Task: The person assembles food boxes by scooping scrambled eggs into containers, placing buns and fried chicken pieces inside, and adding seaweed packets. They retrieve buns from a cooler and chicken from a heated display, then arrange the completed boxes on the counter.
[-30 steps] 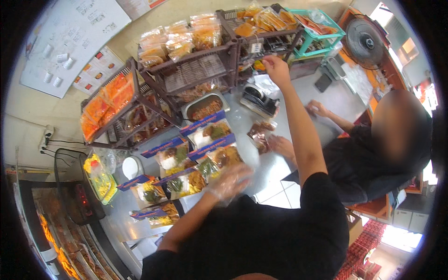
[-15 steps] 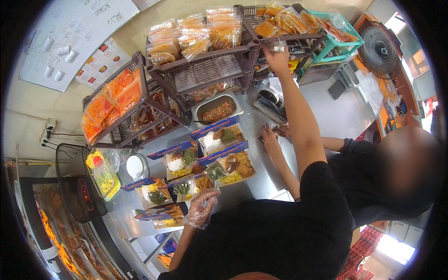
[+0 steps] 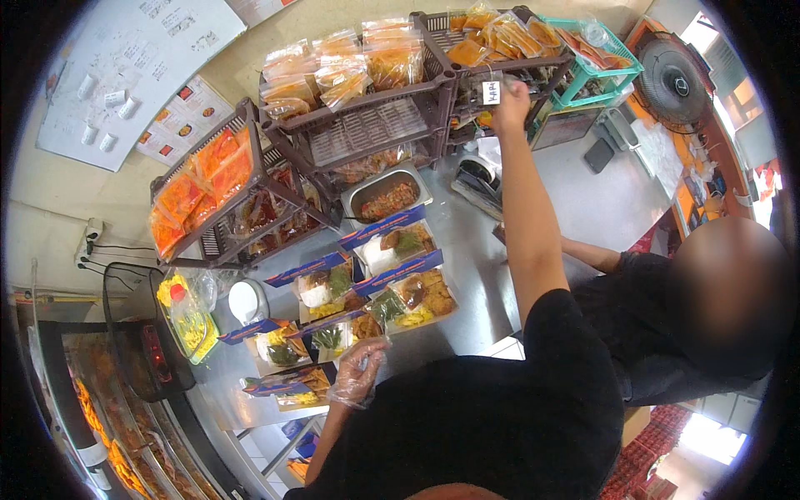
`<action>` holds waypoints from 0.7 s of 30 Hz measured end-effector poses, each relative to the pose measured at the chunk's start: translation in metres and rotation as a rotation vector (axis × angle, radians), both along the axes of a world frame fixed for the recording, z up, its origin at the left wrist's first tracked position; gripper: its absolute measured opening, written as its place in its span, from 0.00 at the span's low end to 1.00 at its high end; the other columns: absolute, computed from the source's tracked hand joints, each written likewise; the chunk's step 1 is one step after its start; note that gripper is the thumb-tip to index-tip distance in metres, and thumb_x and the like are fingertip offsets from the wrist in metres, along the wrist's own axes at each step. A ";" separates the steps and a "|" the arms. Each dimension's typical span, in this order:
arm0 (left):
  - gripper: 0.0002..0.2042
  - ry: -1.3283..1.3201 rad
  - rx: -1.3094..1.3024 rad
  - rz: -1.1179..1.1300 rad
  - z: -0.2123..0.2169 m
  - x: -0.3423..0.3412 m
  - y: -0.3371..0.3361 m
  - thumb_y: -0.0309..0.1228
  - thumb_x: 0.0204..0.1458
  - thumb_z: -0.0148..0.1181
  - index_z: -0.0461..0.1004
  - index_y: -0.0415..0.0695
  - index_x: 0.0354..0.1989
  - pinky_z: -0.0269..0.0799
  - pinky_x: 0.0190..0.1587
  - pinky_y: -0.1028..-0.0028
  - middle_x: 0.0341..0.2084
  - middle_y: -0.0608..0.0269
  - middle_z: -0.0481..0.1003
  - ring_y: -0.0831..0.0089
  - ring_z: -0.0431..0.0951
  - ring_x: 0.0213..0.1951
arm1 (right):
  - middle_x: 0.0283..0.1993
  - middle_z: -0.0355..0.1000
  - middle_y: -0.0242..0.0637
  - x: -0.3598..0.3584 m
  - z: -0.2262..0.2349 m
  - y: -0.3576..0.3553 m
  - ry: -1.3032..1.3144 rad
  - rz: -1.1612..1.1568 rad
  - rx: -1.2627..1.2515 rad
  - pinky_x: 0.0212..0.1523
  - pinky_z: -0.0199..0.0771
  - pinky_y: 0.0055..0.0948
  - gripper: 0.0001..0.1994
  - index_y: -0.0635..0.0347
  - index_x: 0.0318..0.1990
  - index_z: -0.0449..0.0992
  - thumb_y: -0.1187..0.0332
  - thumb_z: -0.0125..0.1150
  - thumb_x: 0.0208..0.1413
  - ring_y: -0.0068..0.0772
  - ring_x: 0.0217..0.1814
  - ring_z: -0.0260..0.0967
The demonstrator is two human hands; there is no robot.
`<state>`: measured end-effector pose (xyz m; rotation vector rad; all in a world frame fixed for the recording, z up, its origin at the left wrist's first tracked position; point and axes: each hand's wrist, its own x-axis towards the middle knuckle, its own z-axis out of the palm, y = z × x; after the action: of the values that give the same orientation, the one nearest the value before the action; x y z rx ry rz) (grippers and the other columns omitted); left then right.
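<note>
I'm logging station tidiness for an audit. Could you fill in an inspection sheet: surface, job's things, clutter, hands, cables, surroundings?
Surface: grey metal counter, shiny.
Job's things: six open, filled meal boxes with blue flaps; steel pan of chopped food behind them.
Clutter: dark phone and white tub on the counter.
Hands: gloved left hand, curled, beside the boxes; bare right hand at a white label; grip unclear.
Cables: dark cables near a wall outlet.
Surroundings: brown racks of bagged food, fan, co-worker in dark clothing.
</note>
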<state>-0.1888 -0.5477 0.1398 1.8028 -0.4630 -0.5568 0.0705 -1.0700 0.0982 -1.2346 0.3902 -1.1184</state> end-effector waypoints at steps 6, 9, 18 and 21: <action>0.07 -0.039 0.009 0.005 -0.004 -0.002 0.003 0.25 0.53 0.55 0.76 0.38 0.37 0.70 0.46 0.68 0.36 0.55 0.77 0.64 0.76 0.41 | 0.38 0.70 0.40 -0.046 0.019 0.003 -0.106 0.209 0.382 0.36 0.74 0.37 0.08 0.61 0.42 0.67 0.75 0.49 0.53 0.35 0.35 0.69; 0.06 -0.111 -0.030 0.018 -0.002 0.000 0.004 0.25 0.53 0.55 0.76 0.38 0.37 0.70 0.46 0.68 0.35 0.54 0.77 0.63 0.77 0.41 | 0.36 0.71 0.38 -0.054 0.025 0.006 0.290 0.243 -0.025 0.38 0.72 0.32 0.09 0.62 0.41 0.70 0.74 0.52 0.51 0.32 0.37 0.69; 0.07 -0.111 0.041 0.159 0.013 -0.024 0.027 0.27 0.54 0.55 0.76 0.38 0.37 0.70 0.43 0.69 0.34 0.54 0.77 0.64 0.77 0.39 | 0.36 0.75 0.53 -0.036 0.085 0.066 1.157 -0.098 -0.749 0.45 0.68 0.43 0.30 0.59 0.33 0.79 0.37 0.52 0.47 0.51 0.41 0.73; 0.07 -0.109 0.086 0.159 0.014 -0.032 0.035 0.27 0.55 0.55 0.76 0.39 0.37 0.70 0.42 0.70 0.33 0.55 0.77 0.64 0.77 0.37 | 0.38 0.74 0.54 -0.029 0.055 0.050 1.079 -0.145 -0.878 0.45 0.69 0.45 0.28 0.58 0.38 0.79 0.40 0.55 0.45 0.53 0.43 0.72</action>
<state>-0.2205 -0.5125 0.1536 1.9393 -0.3697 -0.3744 0.0414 -1.0205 0.1532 -2.6106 0.8393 -0.6287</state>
